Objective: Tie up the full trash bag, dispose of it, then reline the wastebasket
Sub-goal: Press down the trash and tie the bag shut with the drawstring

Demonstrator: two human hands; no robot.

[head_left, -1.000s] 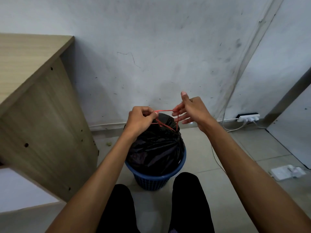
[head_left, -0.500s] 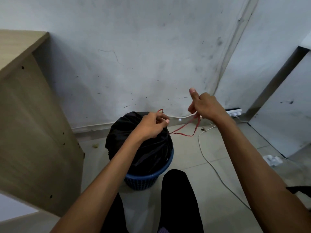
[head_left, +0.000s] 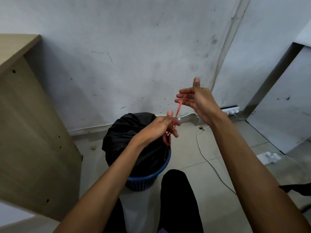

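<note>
Trash bag (head_left: 127,140) is sitting gathered in the blue wastebasket (head_left: 151,175) on the floor; I am tying its red drawstring (head_left: 179,108), so disposal and relining are remaining. My left hand (head_left: 161,126) is pinching the string while my right hand (head_left: 195,98) is hooking it on relaxed, straight fingers. Desk panel (head_left: 33,132) is crowding the left; open floor is lying rightward, crossed by a white cable (head_left: 207,158).

Soft, dim indoor light is falling evenly, giving the wall (head_left: 134,47) a bluish cast. A broad shadow is spreading on it beside the wooden desk (head_left: 30,125). The wide lens is bending straight lines near the edges, and the left hand (head_left: 161,126) is smearing slightly with motion blur
</note>
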